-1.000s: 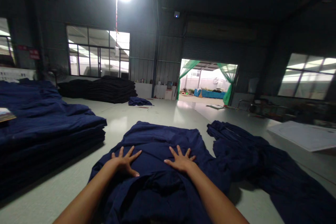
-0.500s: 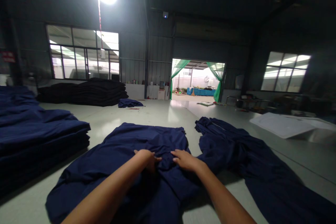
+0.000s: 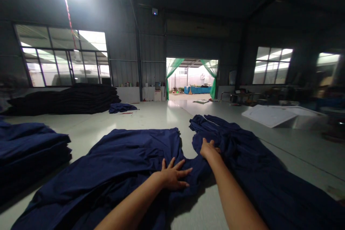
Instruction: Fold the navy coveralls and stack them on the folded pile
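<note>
A large dark blue cloth (image 3: 121, 158) lies spread on the pale floor in front of me. My left hand (image 3: 172, 176) lies flat on its right edge with the fingers spread. A second, crumpled dark blue cloth (image 3: 242, 151) lies to the right. My right hand (image 3: 208, 148) reaches onto the near edge of that cloth, its fingers curled into the fabric.
A stack of folded dark blue cloth (image 3: 29, 147) stands at the left. A long pile of black cloth (image 3: 67, 99) runs along the back wall under the windows. A white board (image 3: 269, 115) lies on the floor at the right. An open doorway (image 3: 191, 77) with green netting is straight ahead.
Both hands left the bunched middle of the cloth. My left hand opened flat on its right edge. My right hand moved right onto the second cloth. The view turned right.
</note>
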`<move>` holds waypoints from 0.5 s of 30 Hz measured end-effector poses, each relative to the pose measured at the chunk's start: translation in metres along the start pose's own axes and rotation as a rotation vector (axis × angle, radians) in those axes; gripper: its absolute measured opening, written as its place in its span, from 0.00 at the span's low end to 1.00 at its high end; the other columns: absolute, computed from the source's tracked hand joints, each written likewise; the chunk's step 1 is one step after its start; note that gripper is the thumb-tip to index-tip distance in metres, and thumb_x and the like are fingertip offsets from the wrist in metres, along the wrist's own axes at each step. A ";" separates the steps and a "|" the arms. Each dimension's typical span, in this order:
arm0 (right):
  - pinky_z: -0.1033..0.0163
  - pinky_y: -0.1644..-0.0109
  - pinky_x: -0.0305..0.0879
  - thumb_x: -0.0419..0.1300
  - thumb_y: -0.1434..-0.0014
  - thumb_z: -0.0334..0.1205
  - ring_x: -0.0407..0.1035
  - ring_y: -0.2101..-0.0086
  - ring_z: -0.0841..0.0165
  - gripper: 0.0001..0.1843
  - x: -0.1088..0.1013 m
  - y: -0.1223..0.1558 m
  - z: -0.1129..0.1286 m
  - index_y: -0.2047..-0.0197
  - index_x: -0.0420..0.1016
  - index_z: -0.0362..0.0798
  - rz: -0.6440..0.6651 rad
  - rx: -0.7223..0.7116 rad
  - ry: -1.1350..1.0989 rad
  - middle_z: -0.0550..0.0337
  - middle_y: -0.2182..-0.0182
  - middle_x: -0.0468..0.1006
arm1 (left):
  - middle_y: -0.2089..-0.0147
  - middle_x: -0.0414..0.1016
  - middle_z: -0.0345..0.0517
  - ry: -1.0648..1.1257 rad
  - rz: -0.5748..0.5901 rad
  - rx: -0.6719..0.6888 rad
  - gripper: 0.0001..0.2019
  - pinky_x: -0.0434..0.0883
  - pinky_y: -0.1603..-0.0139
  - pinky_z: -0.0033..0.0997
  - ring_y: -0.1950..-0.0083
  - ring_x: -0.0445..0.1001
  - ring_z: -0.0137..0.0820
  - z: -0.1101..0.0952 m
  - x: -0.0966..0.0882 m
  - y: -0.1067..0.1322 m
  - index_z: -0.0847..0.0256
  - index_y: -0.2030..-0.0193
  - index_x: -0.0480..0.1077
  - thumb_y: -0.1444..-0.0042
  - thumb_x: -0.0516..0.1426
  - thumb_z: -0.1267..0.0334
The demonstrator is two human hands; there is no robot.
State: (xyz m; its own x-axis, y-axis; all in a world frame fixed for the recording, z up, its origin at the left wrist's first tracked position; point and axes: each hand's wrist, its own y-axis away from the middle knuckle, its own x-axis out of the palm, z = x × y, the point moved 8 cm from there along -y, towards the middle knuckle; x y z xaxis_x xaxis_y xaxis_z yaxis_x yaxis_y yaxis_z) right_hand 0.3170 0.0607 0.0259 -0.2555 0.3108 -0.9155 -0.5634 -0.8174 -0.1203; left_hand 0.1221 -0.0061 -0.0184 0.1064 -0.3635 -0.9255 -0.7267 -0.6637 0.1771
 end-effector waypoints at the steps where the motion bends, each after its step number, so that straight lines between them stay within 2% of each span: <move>1: 0.37 0.56 0.60 0.58 0.54 0.30 0.60 0.49 0.44 0.29 -0.001 -0.001 -0.001 0.46 0.66 0.46 -0.023 -0.019 -0.025 0.33 0.46 0.61 | 0.31 0.38 0.41 0.027 0.016 0.004 0.31 0.25 0.50 0.74 0.34 0.28 0.58 0.000 -0.003 0.000 0.37 0.38 0.51 0.50 0.54 0.46; 3: 0.45 0.54 0.62 0.56 0.55 0.26 0.65 0.52 0.49 0.26 -0.006 -0.002 0.002 0.49 0.69 0.42 -0.047 -0.082 -0.061 0.35 0.52 0.67 | 0.33 0.47 0.44 0.134 -0.028 0.037 0.29 0.30 0.46 0.72 0.34 0.36 0.59 -0.002 -0.018 -0.002 0.41 0.42 0.60 0.54 0.59 0.51; 4: 0.50 0.52 0.62 0.55 0.55 0.25 0.66 0.53 0.52 0.26 -0.010 -0.001 0.007 0.49 0.69 0.42 -0.059 -0.126 -0.080 0.37 0.53 0.68 | 0.35 0.53 0.46 0.224 -0.102 0.064 0.28 0.35 0.43 0.68 0.35 0.42 0.57 -0.003 -0.031 -0.004 0.44 0.44 0.63 0.54 0.59 0.52; 6: 0.58 0.50 0.62 0.52 0.56 0.22 0.66 0.54 0.59 0.30 -0.021 0.005 0.024 0.47 0.67 0.44 -0.098 -0.244 -0.134 0.43 0.55 0.70 | 0.40 0.62 0.52 0.474 -0.334 0.091 0.25 0.50 0.40 0.54 0.38 0.56 0.50 0.002 -0.063 -0.006 0.53 0.46 0.67 0.53 0.59 0.53; 8: 0.63 0.48 0.60 0.50 0.58 0.20 0.66 0.54 0.64 0.33 -0.035 0.020 0.051 0.47 0.66 0.45 -0.141 -0.419 -0.279 0.49 0.56 0.71 | 0.42 0.65 0.57 0.756 -0.576 0.030 0.28 0.60 0.43 0.43 0.42 0.63 0.45 0.021 -0.091 -0.003 0.60 0.44 0.65 0.51 0.58 0.51; 10: 0.62 0.47 0.60 0.49 0.59 0.20 0.67 0.55 0.67 0.32 -0.044 0.047 0.085 0.49 0.68 0.46 -0.084 -0.643 -0.526 0.53 0.57 0.72 | 0.41 0.62 0.59 1.010 -0.710 -0.101 0.33 0.65 0.48 0.41 0.44 0.65 0.44 0.044 -0.105 0.002 0.61 0.39 0.57 0.50 0.56 0.47; 11: 0.61 0.47 0.60 0.50 0.59 0.21 0.67 0.55 0.67 0.31 -0.044 0.065 0.104 0.51 0.69 0.47 0.037 -0.772 -0.652 0.55 0.57 0.72 | 0.39 0.60 0.59 1.109 -0.745 -0.161 0.36 0.66 0.50 0.41 0.44 0.65 0.44 0.055 -0.108 0.006 0.60 0.37 0.53 0.50 0.55 0.45; 13: 0.60 0.50 0.63 0.54 0.58 0.26 0.69 0.58 0.68 0.25 -0.034 0.107 0.140 0.54 0.70 0.48 0.458 -0.981 -0.806 0.59 0.61 0.75 | 0.39 0.59 0.58 1.214 -0.781 -0.250 0.39 0.68 0.54 0.39 0.46 0.67 0.43 0.073 -0.111 0.014 0.57 0.36 0.48 0.50 0.53 0.42; 15: 0.58 0.51 0.64 0.56 0.56 0.32 0.71 0.61 0.68 0.17 -0.028 0.140 0.159 0.60 0.73 0.46 0.795 -1.053 -0.878 0.60 0.64 0.76 | 0.45 0.67 0.57 1.176 -0.771 -0.279 0.38 0.69 0.59 0.34 0.51 0.71 0.40 0.085 -0.111 0.022 0.59 0.38 0.53 0.53 0.57 0.45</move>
State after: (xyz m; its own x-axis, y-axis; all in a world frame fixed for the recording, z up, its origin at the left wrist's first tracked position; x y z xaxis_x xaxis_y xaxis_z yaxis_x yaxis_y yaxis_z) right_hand 0.1203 0.0144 0.0953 -0.7732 -0.4757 -0.4194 0.6090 -0.7414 -0.2817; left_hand 0.0369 0.0753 0.0596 0.9955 -0.0888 -0.0335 -0.0903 -0.9949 -0.0457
